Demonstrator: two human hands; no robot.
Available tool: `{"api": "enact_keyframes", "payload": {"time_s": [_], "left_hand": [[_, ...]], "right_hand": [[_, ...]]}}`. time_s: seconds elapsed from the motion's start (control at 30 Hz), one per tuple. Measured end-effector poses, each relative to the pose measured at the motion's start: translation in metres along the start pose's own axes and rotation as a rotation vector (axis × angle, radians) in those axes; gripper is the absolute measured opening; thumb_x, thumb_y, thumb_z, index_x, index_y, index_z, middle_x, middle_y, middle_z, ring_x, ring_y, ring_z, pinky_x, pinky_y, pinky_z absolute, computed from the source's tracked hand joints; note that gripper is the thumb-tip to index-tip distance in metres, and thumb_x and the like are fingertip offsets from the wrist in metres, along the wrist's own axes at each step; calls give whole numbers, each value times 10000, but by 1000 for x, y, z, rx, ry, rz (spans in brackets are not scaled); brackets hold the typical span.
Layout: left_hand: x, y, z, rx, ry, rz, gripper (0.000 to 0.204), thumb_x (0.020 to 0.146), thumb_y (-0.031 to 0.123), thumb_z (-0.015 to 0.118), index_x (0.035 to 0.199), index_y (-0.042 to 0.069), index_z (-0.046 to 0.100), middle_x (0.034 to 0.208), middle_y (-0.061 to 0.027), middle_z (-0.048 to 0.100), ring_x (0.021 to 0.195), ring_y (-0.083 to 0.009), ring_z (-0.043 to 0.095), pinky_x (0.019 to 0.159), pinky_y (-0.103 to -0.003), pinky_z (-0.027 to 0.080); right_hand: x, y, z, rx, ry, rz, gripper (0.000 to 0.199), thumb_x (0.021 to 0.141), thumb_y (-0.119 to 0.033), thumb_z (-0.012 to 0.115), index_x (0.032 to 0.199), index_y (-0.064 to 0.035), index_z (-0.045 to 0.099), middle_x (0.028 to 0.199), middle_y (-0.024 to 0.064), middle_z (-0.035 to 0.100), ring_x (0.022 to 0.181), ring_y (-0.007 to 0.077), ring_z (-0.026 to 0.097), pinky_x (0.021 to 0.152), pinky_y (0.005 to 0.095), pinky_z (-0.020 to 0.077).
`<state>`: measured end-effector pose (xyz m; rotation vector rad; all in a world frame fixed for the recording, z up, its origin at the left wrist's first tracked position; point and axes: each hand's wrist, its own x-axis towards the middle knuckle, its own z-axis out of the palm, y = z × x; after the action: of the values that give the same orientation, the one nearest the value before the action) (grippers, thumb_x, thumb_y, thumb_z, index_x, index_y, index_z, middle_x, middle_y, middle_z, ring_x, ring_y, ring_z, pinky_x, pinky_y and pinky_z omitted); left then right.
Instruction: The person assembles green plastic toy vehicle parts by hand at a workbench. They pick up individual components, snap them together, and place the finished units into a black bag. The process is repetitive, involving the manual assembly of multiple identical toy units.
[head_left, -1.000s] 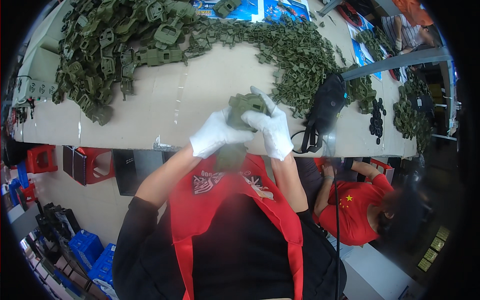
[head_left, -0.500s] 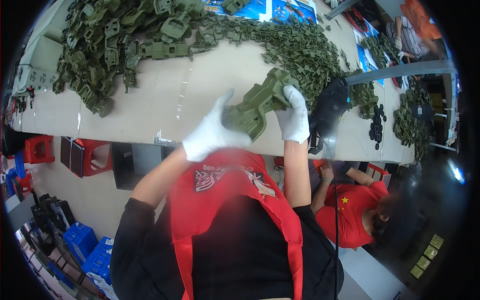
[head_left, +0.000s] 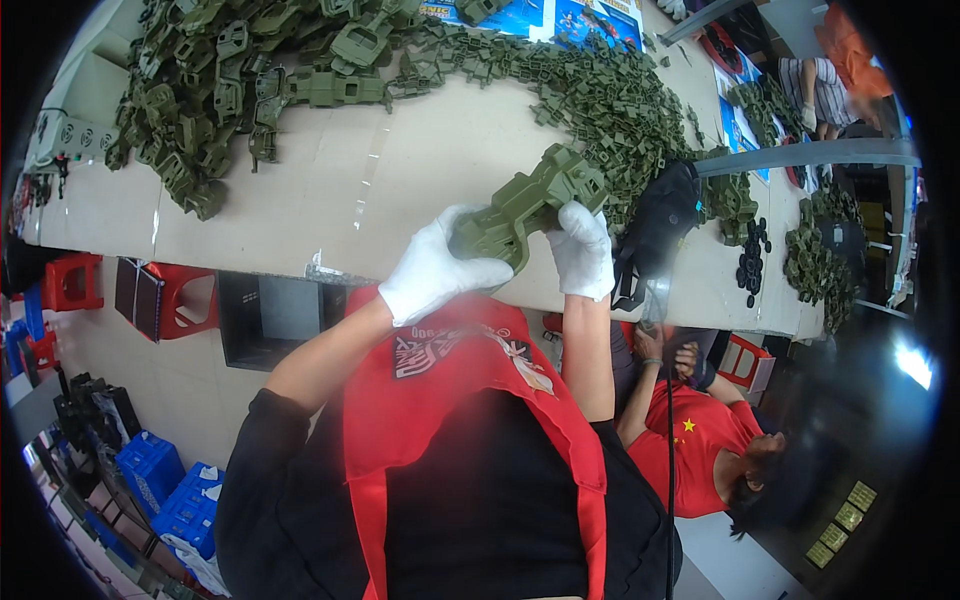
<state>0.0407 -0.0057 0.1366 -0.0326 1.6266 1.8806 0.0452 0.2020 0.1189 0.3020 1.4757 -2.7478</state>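
Note:
Both my hands wear white gloves and hold one olive-green plastic toy vehicle body point(head_left: 515, 215) above the near edge of the table. My left hand point(head_left: 435, 268) grips its near left end, the thumb along the lower side. My right hand point(head_left: 582, 250) holds the far right end, with thumb and fingers at its side. The part is tilted, its far end up to the right, and the gloves hide some of its edges. Beyond it lies a wide heap of small green plastic parts point(head_left: 610, 110). At the far left, larger green vehicle bodies point(head_left: 190, 110) are piled up.
A black bag-like object point(head_left: 655, 215) sits right of my right hand beside a grey metal bar point(head_left: 800, 155). Small black parts point(head_left: 752, 262) lie farther right. A co-worker in a red shirt point(head_left: 700, 440) sits at my right. Red stools point(head_left: 185, 300) and blue crates point(head_left: 190, 510) stand at left.
My left hand has closed more around the near end of the vehicle body, and the part has turned slightly. The co-worker's hands have come together.

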Motion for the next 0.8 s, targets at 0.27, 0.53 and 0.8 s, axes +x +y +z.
{"api": "enact_keyframes", "payload": {"time_s": [0.27, 0.53, 0.8], "left_hand": [[17, -27, -16, -71, -103, -54, 760, 699, 48, 797, 1356, -42, 425, 1175, -112, 600, 1050, -184, 591, 909, -315, 493], [-13, 44, -38, 172, -194, 134, 1134, 533, 64, 886, 1493, 50, 282, 1448, -130, 432, 1364, -250, 374, 1078, -366, 363], [-26, 30, -10, 407, -15, 504, 850, 614, 186, 861, 1358, 105, 460, 1293, -114, 498, 1210, -274, 510, 1025, -386, 427]], "right_hand": [[9, -8, 35, -241, 153, 30, 813, 646, 37, 787, 1360, -14, 403, 1267, 125, 574, 1080, 216, 599, 908, 341, 512], [-19, -10, 47, -678, -329, -103, 1251, 444, -214, 942, 1488, -3, 285, 1379, 178, 489, 1253, 281, 496, 1062, 379, 384], [-29, -10, 29, -322, -394, 18, 1318, 350, -187, 964, 1482, -14, 311, 1397, 145, 470, 1287, 267, 457, 1091, 389, 331]]}}
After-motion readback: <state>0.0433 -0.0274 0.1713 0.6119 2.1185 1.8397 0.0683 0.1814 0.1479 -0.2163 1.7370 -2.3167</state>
